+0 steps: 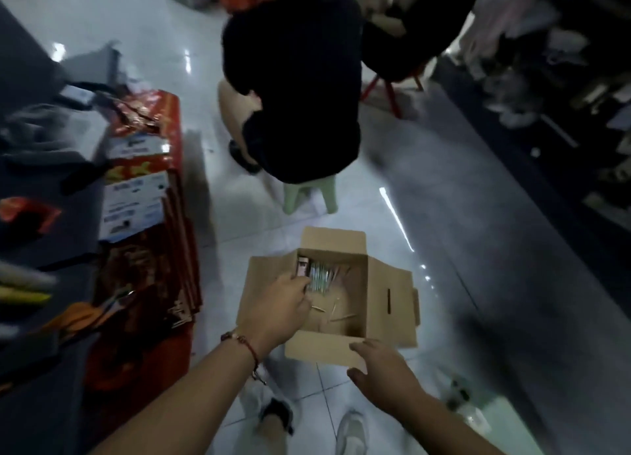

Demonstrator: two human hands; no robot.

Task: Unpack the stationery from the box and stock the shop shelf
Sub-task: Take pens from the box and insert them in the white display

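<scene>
While left hand reaches into box, fingers gripping pens; right hand hovers, fingers relaxed.

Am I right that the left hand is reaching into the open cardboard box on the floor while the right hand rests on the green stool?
Not quite. The head view shows the right hand at the near flap of the cardboard box, not on the green stool, which stands beyond the box under a seated person. The left hand does reach into the open box on the floor.
</scene>
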